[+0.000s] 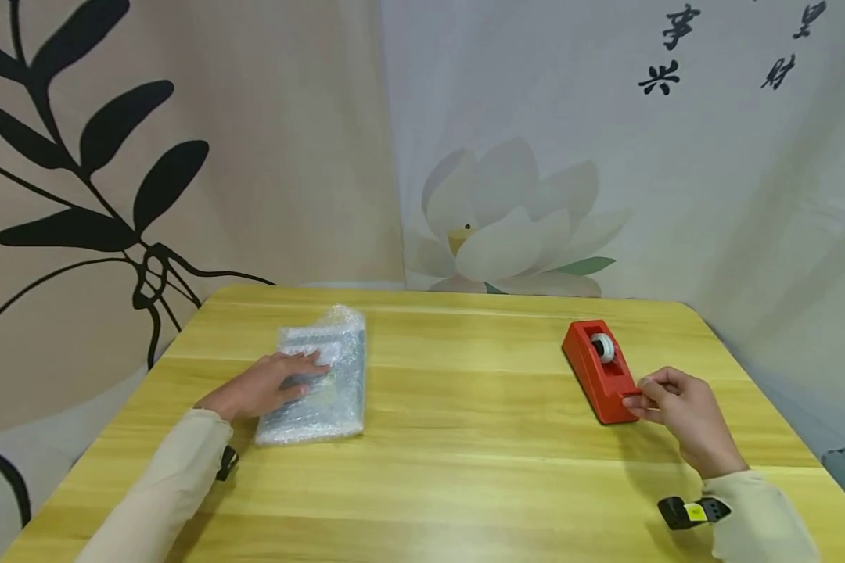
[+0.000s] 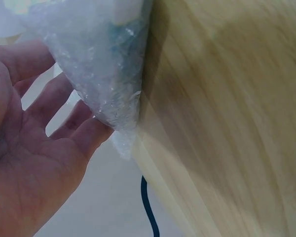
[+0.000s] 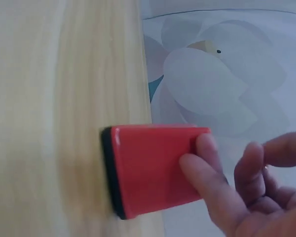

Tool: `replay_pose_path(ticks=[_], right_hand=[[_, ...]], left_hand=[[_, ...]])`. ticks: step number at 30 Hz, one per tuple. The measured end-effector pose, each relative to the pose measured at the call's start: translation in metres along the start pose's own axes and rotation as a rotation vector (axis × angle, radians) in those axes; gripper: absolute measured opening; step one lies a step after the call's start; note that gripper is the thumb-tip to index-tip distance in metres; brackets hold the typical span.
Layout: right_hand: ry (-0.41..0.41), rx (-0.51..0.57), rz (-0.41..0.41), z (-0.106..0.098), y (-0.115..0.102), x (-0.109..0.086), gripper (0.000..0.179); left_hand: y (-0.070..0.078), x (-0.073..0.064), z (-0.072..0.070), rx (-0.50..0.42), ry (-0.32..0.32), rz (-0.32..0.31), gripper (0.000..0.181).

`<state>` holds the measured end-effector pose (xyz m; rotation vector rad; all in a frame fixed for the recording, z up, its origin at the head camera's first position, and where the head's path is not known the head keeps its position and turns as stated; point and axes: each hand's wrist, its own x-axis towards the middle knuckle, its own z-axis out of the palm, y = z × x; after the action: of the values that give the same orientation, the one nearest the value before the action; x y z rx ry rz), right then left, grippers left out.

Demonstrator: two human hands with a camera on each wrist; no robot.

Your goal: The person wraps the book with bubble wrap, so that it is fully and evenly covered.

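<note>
A flat bubble-wrapped package [image 1: 341, 395] lies on the left of the table. My left hand [image 1: 264, 385] rests on it with fingers spread. In the left wrist view, fingers [image 2: 49, 101] touch the edge of the bubble wrap. On the right stands a red tape dispenser [image 1: 591, 375] holding a white roll of tape [image 1: 603, 348]. My right hand [image 1: 686, 414] is at its front end, thumb and forefinger pinched together where the tape comes out; the clear strip itself is hard to make out. Other fingers [image 3: 207, 180] touch the dispenser's red front.
The yellow wood-grain table [image 1: 458, 469] spreads between the package and the dispenser. Behind it hangs a pale cloth [image 1: 310, 156] printed with leaves, a flower and characters. A black wrist camera [image 1: 693, 512] sits by the right sleeve.
</note>
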<state>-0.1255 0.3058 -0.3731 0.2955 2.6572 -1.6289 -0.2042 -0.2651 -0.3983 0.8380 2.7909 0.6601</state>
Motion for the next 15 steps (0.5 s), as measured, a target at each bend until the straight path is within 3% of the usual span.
replay_pose_path(ticks=[6,15], right_hand=[[-0.066,0.196,0.015,-0.003,0.008,-0.006,0.029],[-0.037,0.402,0.066,0.008,0.013,-0.012,0.031]], left_hand=[[0.001,0.0,-0.002,0.009,-0.01,-0.008,0.045],[0.001,0.001,-0.002,0.006,-0.003,0.003,0.044]])
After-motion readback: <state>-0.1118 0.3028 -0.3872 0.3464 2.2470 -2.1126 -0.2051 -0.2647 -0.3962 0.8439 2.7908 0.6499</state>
